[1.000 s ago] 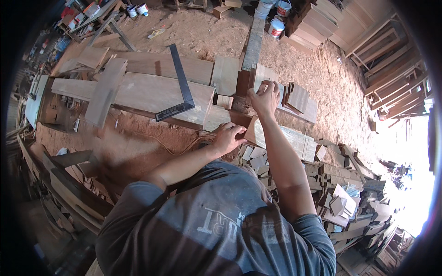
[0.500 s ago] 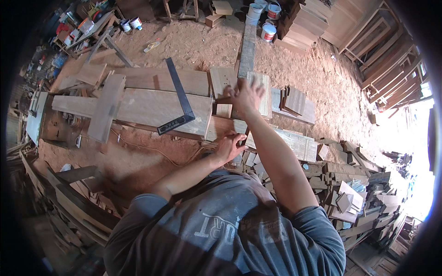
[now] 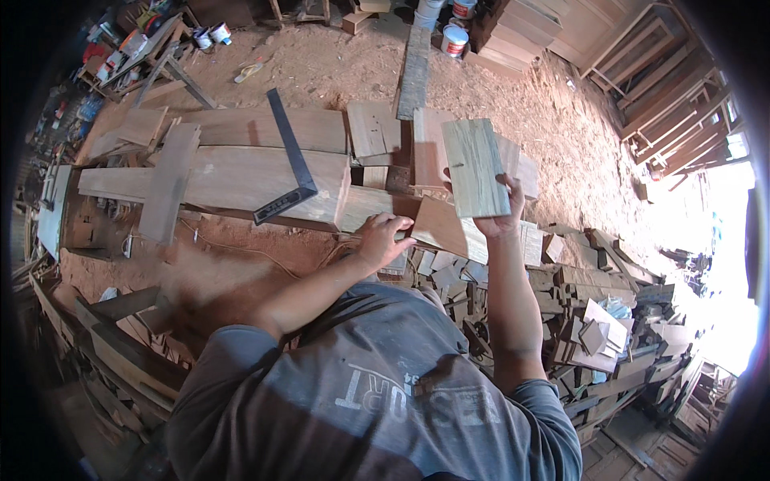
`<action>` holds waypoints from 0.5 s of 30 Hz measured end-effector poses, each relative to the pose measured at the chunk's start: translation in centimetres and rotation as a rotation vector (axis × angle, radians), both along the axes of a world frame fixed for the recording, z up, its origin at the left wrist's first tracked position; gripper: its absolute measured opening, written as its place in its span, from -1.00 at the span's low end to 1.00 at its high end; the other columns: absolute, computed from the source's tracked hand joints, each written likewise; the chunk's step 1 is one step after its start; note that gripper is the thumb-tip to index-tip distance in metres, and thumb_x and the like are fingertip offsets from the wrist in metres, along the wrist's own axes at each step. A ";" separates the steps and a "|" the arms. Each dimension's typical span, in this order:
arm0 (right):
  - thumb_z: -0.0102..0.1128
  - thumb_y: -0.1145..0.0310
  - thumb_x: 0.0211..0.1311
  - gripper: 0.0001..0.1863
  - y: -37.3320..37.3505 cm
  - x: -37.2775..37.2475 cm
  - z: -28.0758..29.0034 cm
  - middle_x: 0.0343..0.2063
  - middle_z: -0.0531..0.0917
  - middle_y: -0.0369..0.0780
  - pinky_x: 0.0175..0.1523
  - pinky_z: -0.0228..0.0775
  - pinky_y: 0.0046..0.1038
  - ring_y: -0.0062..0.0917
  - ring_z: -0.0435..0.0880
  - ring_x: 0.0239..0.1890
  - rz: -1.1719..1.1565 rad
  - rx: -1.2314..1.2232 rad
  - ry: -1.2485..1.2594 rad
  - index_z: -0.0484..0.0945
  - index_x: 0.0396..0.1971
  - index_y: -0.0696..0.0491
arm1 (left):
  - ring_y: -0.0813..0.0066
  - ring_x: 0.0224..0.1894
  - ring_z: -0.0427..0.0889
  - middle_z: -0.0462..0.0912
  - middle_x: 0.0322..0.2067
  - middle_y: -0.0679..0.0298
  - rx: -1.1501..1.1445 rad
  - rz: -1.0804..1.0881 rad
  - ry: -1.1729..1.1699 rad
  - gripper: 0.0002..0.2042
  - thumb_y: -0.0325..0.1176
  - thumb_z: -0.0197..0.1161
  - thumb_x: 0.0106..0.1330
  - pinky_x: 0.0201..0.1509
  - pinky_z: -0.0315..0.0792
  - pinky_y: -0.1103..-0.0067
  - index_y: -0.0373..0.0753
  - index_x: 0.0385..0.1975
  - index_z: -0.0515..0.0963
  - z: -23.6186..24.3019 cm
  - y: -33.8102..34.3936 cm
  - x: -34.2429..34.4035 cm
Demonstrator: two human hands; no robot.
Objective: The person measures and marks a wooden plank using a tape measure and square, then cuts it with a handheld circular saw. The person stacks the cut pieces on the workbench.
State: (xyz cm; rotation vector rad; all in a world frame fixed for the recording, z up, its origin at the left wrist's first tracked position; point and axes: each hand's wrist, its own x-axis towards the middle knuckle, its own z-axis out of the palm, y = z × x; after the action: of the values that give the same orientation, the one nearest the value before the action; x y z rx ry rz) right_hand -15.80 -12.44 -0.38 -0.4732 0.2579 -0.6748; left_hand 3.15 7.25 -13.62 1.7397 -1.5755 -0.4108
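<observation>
Raised above the bench, a pale rectangular wooden board [image 3: 478, 170] with streaked grain is gripped by my right hand [image 3: 507, 215], its fingers curled round the right edge. My left hand [image 3: 383, 242] rests at the near edge of the bench, thumb and fingers curled together; whatever lies between them is too small to make out. Beside the fingers is a darker brown area of wood [image 3: 443, 228]. Left of my hands, a dark carpenter's square [image 3: 293, 156] lies across a wide plank [image 3: 241, 172]. A short board [image 3: 374, 132] and a reddish board [image 3: 430, 144] lie just beyond my hands.
A narrow plank [image 3: 414, 72] stretches away toward white buckets [image 3: 454, 40]. At the far right, wooden frames [image 3: 682, 88] lean together. Offcuts [image 3: 597, 337] are heaped at the near right. A loose board [image 3: 170, 184] lies crosswise on the left, with a cord on the ground below.
My right hand has picked up the pale board from the bench and lifted it to the right. My left hand stays near the bench edge. The whole view has shifted slightly.
</observation>
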 end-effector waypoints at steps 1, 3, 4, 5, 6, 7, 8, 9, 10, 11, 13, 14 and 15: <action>0.23 0.16 0.33 -0.16 0.5 -0.9 0.0 0.33 0.60 0.16 0.39 0.62 -0.01 0.02 0.70 0.28 0.024 -0.043 -0.047 0.28 0.54 0.26 | 0.26 0.07 0.73 0.82 -0.07 0.34 0.007 -0.005 0.016 -0.57 -0.15 0.66 0.22 0.28 0.51 0.31 -0.14 0.04 0.73 0.0 0.0 0.0; 0.21 0.20 0.36 -0.14 -0.3 -4.0 -1.4 0.39 0.56 0.09 0.50 0.54 -0.11 -0.08 0.65 0.37 0.041 -0.057 0.112 0.21 0.59 0.25 | 0.27 0.08 0.72 0.82 -0.08 0.35 0.026 -0.013 0.046 -0.57 -0.16 0.66 0.22 0.28 0.51 0.30 -0.14 0.04 0.73 0.0 -0.4 0.0; 0.19 0.22 0.38 -0.14 -0.1 -4.8 -1.6 0.40 0.56 0.07 0.50 0.54 -0.15 -0.12 0.64 0.39 0.015 -0.096 0.257 0.20 0.60 0.25 | 0.29 0.08 0.72 0.82 -0.10 0.36 0.026 -0.006 0.044 -0.57 -0.18 0.66 0.21 0.27 0.51 0.29 -0.13 0.04 0.73 0.0 -0.3 0.0; 0.18 0.24 0.39 -0.15 0.1 -5.5 -1.9 0.42 0.55 0.06 0.50 0.54 -0.19 -0.16 0.64 0.40 -0.007 -0.135 0.402 0.19 0.61 0.25 | 0.29 0.08 0.72 0.82 -0.11 0.37 0.015 0.002 0.038 -0.57 -0.18 0.67 0.21 0.27 0.51 0.30 -0.13 0.04 0.73 0.0 -0.3 0.0; 0.13 0.33 0.45 -0.24 0.4 -6.7 -2.3 0.43 0.56 -0.03 0.52 0.43 -0.33 -0.40 0.59 0.43 -0.024 -0.121 0.414 0.24 0.61 0.20 | 0.29 0.08 0.72 0.82 -0.11 0.37 0.000 -0.007 0.034 -0.57 -0.18 0.67 0.21 0.27 0.51 0.30 -0.12 0.03 0.73 -0.1 -0.4 -0.1; 0.11 0.35 0.48 -0.26 0.4 -7.5 -2.7 0.39 0.59 -0.06 0.47 0.44 -0.39 -0.44 0.60 0.38 -0.006 -0.178 0.458 0.25 0.61 0.21 | 0.30 0.07 0.72 0.82 -0.12 0.37 -0.011 -0.008 0.030 -0.57 -0.18 0.67 0.20 0.27 0.51 0.30 -0.12 0.03 0.73 0.0 -0.4 -0.2; 0.10 0.36 0.52 -0.29 0.1 -8.3 -2.9 0.34 0.62 -0.09 0.41 0.46 -0.45 -0.48 0.62 0.33 0.013 -0.234 0.503 0.25 0.60 0.22 | 0.31 0.06 0.73 0.83 -0.12 0.38 0.005 -0.010 0.040 -0.57 -0.18 0.67 0.20 0.25 0.52 0.31 -0.12 0.03 0.74 0.1 -0.4 -0.2; 0.09 0.37 0.56 -0.33 0.0 -9.5 -3.1 0.26 0.64 -0.15 0.32 0.45 -0.53 -0.56 0.62 0.24 0.040 -0.247 0.528 0.27 0.59 0.23 | 0.31 0.06 0.74 0.83 -0.11 0.38 -0.015 -0.020 0.037 -0.57 -0.17 0.68 0.19 0.25 0.52 0.31 -0.12 0.03 0.74 0.0 -0.4 -0.4; 0.09 0.37 0.61 -0.36 -0.5 -10.3 -3.5 0.17 0.66 -0.21 0.22 0.45 -0.60 -0.63 0.61 0.15 0.078 -0.262 0.552 0.29 0.58 0.24 | 0.31 0.06 0.74 0.84 -0.11 0.38 -0.040 -0.020 0.034 -0.57 -0.17 0.68 0.19 0.24 0.53 0.32 -0.12 0.03 0.74 -0.3 -0.6 -0.3; 0.08 0.38 0.65 -0.40 -0.7 -11.2 -3.9 0.08 0.68 -0.26 0.12 0.45 -0.67 -0.71 0.61 0.05 0.118 -0.273 0.576 0.30 0.57 0.25 | 0.31 0.05 0.74 0.84 -0.11 0.38 -0.064 -0.022 0.032 -0.57 -0.17 0.68 0.18 0.23 0.53 0.32 -0.12 0.02 0.74 -0.6 -0.7 -0.3; 0.11 0.34 0.67 -0.41 -1.1 -11.0 -3.5 -0.01 0.66 -0.31 0.04 0.42 -0.70 -0.75 0.58 -0.04 0.190 -0.303 0.636 0.33 0.56 0.25 | 0.28 0.02 0.75 0.85 -0.12 0.35 -0.079 0.010 0.058 -0.55 -0.22 0.69 0.15 0.19 0.57 0.31 -0.14 0.02 0.72 -0.7 -0.6 -0.4; 0.14 0.31 0.68 -0.44 -1.2 -11.0 -3.3 -0.07 0.66 -0.35 -0.09 0.40 -0.70 -0.77 0.57 -0.16 0.205 -0.299 0.711 0.37 0.53 0.22 | 0.28 0.02 0.76 0.86 -0.12 0.34 -0.055 0.018 0.080 -0.55 -0.23 0.69 0.15 0.19 0.57 0.31 -0.15 0.03 0.72 -0.6 -0.5 -0.5; 0.18 0.29 0.69 -0.47 -1.4 -10.8 -3.0 -0.13 0.66 -0.39 -0.23 0.39 -0.70 -0.78 0.56 -0.27 0.221 -0.295 0.782 0.42 0.50 0.19 | 0.28 0.02 0.76 0.86 -0.12 0.34 -0.035 0.028 0.096 -0.55 -0.24 0.68 0.15 0.20 0.57 0.32 -0.15 0.04 0.72 -0.3 -0.5 -0.3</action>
State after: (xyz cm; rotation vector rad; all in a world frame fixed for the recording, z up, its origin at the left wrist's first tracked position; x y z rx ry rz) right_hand -26.58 -13.80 -3.36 -1.0270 0.8352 -0.2824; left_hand 2.81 6.79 -13.96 1.6890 -1.4800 -0.4445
